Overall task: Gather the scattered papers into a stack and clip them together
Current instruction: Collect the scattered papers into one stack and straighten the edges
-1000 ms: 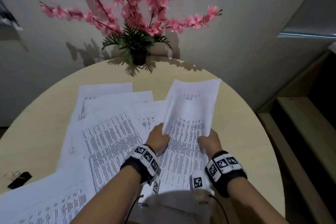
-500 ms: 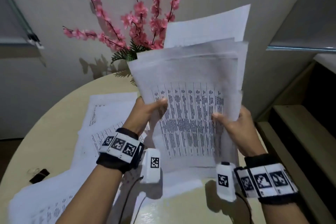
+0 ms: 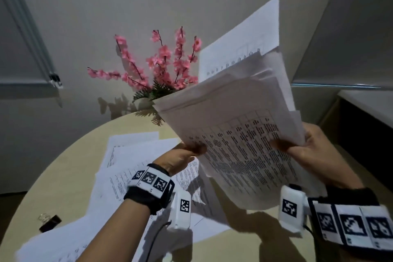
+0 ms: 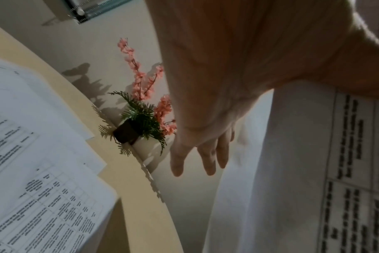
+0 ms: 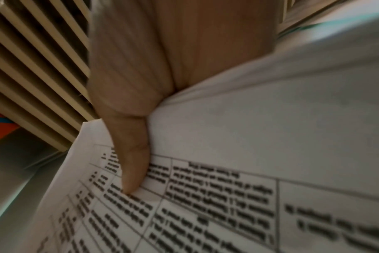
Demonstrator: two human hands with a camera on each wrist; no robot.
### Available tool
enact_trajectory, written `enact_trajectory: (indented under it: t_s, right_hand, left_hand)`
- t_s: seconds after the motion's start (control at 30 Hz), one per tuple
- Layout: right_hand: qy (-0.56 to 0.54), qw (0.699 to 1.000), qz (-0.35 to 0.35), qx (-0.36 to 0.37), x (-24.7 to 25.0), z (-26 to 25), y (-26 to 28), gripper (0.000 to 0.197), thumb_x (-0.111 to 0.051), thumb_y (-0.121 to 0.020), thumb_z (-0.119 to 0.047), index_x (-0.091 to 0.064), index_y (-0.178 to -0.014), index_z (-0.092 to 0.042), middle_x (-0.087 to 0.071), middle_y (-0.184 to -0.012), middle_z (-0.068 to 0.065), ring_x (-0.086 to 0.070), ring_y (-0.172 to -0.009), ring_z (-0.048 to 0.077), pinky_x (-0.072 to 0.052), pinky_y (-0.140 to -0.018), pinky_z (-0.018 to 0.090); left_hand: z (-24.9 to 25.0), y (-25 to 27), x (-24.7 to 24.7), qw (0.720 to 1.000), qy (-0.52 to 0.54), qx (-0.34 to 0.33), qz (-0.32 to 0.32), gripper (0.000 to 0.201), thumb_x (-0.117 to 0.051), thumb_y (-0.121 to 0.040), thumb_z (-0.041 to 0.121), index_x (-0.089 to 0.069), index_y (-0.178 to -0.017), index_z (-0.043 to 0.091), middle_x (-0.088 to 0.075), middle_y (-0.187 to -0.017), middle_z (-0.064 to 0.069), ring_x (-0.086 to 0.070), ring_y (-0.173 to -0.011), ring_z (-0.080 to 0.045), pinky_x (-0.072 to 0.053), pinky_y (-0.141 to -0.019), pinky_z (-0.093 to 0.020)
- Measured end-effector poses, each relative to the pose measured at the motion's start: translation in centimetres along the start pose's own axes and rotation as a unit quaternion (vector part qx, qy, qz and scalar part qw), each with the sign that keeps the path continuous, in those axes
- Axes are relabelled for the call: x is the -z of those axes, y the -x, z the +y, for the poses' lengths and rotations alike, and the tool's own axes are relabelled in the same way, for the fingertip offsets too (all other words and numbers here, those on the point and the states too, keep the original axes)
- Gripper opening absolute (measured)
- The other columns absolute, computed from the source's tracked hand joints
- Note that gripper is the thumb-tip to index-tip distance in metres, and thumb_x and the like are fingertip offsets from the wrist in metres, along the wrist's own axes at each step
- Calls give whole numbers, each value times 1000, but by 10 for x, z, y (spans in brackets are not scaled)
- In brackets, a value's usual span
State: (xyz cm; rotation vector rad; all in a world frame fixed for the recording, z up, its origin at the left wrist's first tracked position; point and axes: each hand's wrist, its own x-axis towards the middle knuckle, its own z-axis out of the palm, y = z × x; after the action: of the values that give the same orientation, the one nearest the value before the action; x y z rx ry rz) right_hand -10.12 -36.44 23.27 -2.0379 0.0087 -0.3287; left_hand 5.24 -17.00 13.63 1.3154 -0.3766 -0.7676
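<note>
I hold a loose bundle of printed papers [image 3: 240, 134] in the air over the table, its top tilted to the right and its sheets uneven. My left hand [image 3: 187, 151] pinches its left edge, thumb on the printed side. In the left wrist view the fingers [image 4: 206, 157] lie behind the sheets [image 4: 292, 171]. My right hand [image 3: 297, 149] grips the right edge, and its thumb [image 5: 132, 162] presses on the printed table of the bundle [image 5: 227, 196]. More scattered papers [image 3: 138, 166] lie on the table below. A black binder clip [image 3: 50, 220] sits at the table's left.
The round beige table [image 3: 70, 168] stands against a pale wall. A pot of pink flowers [image 3: 163, 66] stands at its far edge, just behind the raised bundle. Wooden steps [image 3: 361, 134] drop away on the right. Loose sheets [image 3: 53, 244] reach the near left edge.
Both hands have lifted the bundle off the table into the air. Since half a second ago it has risen a little and tilted to the right.
</note>
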Motion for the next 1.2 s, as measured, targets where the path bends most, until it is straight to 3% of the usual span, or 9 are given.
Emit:
enact_trajectory:
  t_s: [0.07,0.17,0.33,0.47,0.67,0.8,1.0,1.1,1.2]
  right_hand:
    - [-7,1000,28,0,5,4,4,20,-60,-81,-2,-64,-84,-21,-73,-86,-14,-69,-74,3,-53,-56,12]
    - [-59,991,117,4,1,18,4,21,-63,-80,-2,-64,-85,-22,-74,-78,-16,-70,-75,3,-56,-58,16]
    - [-109,961,254,9,-28,36,-5,20,-67,-80,-11,-64,-94,-25,-71,-87,-12,-70,-85,5,-57,-72,22]
    - [-197,929,306,64,-40,22,-15,39,-65,-83,-11,-50,-119,-15,-64,-108,-3,-66,-96,5,-56,-81,21]
    - [-174,936,305,11,-72,45,-6,44,-75,-71,-32,-41,-98,-40,-59,-106,-3,-61,-101,18,-53,-90,40]
    - [-118,944,307,-11,-89,64,-1,34,-64,-83,-14,-40,-104,-24,-52,-95,-9,-57,-89,13,-53,-71,25]
    - [-120,940,315,-61,-100,73,1,28,-45,-87,1,-39,-105,-20,-57,-95,-4,-61,-90,16,-55,-78,37]
    - [-128,933,331,-55,-102,73,0,20,-43,-90,-2,-39,-101,-17,-54,-86,-9,-57,-74,-6,-49,-68,20]
    - [-89,953,280,-71,-115,75,0,11,-44,-91,-8,-43,-94,-18,-51,-80,-11,-50,-69,1,-42,-65,25]
  left_hand:
    - [4,0,-9,1000,3,-7,-8,34,-62,-80,-1,-62,-113,8,-61,-129,-13,-56,-104,-17,-30,-113,-36]
    - [18,0,-17,997,1,-73,2,66,-85,-53,34,-63,-111,11,-70,-111,-1,-66,-100,-6,-47,-101,-32]
    - [55,11,-21,947,-63,-267,169,19,-68,-78,4,-67,-95,12,-73,-82,10,-69,-78,-2,-56,-79,-22]
    - [74,28,-19,916,-90,-338,194,21,-68,-79,4,-64,-90,21,-69,-88,2,-68,-80,-3,-56,-77,-19]
    - [38,37,3,932,-61,-279,222,31,-71,-75,7,-57,-101,17,-67,-100,-1,-67,-90,-8,-57,-81,-20]
    - [8,36,8,952,-64,-215,208,28,-70,-75,5,-57,-97,16,-66,-91,1,-66,-79,-5,-58,-69,-17]
    - [-26,36,5,968,-180,-87,151,36,-59,-86,12,-55,-120,3,-66,-106,-6,-63,-103,-25,-50,-96,-42]
    - [-15,46,3,951,-163,-159,207,23,-55,-89,13,-56,-111,6,-65,-92,-3,-64,-86,-21,-57,-70,-22]
    - [11,60,16,930,-78,-215,289,6,-54,-90,9,-57,-95,12,-59,-76,2,-56,-64,-9,-49,-54,-19]
